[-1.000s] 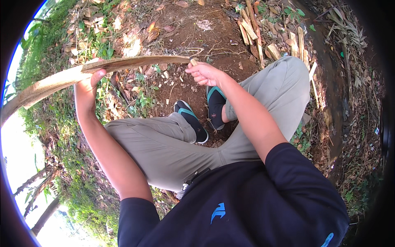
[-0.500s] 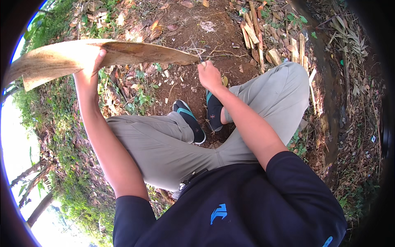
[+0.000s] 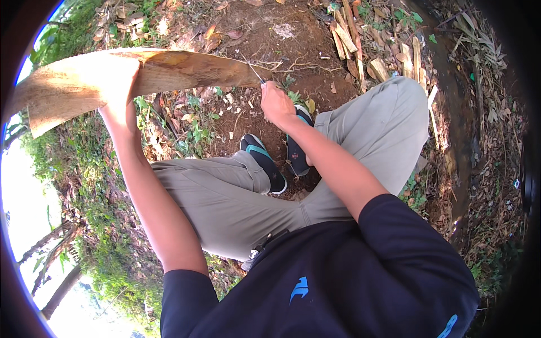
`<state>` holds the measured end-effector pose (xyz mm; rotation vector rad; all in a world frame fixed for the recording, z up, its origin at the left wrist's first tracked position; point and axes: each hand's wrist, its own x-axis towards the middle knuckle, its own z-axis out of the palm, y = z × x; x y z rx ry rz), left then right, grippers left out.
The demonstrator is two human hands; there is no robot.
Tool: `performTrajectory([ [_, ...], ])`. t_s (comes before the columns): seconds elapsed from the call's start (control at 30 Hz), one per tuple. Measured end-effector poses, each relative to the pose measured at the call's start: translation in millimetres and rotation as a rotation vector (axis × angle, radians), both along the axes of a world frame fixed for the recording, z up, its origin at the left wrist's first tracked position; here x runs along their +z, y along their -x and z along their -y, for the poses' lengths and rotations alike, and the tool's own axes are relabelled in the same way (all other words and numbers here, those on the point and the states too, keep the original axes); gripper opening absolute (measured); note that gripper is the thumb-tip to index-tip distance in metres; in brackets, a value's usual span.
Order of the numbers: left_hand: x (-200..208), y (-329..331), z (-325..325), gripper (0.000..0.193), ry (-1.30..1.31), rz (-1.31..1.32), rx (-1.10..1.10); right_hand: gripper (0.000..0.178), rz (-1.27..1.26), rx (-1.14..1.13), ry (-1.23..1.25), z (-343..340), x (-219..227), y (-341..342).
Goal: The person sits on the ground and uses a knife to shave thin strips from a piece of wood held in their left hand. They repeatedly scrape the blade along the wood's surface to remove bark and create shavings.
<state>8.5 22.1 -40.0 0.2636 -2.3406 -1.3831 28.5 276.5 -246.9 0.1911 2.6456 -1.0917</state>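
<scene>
A long, pale brown wooden plank (image 3: 186, 69) stretches from the far left edge to just beyond my feet, looking bent in this view. My left hand (image 3: 120, 102) grips it near its middle, the thumb on the near face and the other fingers hidden behind the wood; strong sunlight washes out that part. In my right hand (image 3: 276, 103) is a thin knife (image 3: 255, 73), its narrow blade lying against the plank's right end. The fist hides the knife's handle.
My feet in dark sandals (image 3: 264, 163) rest on bare brown soil. Several split wood pieces (image 3: 348, 39) lie at the far right, beside dry leaves. A dark, narrow channel (image 3: 451, 129) runs down the right side. Green plants (image 3: 84, 186) cover the left.
My right hand has shifted slightly left, and the knife blade now shows more, across the plank's end. The plank's left part has tilted a little in my left hand.
</scene>
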Motion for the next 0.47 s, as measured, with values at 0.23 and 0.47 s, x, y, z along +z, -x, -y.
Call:
performTrajectory([
  [0.23,-19,9,26,0.051,-0.239,-0.087,0.051,0.035,0.061,0.061,0.012,5,33,14],
  [0.47,-31,9,33,0.058,-0.076,-0.164,0.002,0.031,-0.055,0.109,0.077,18,63,7],
])
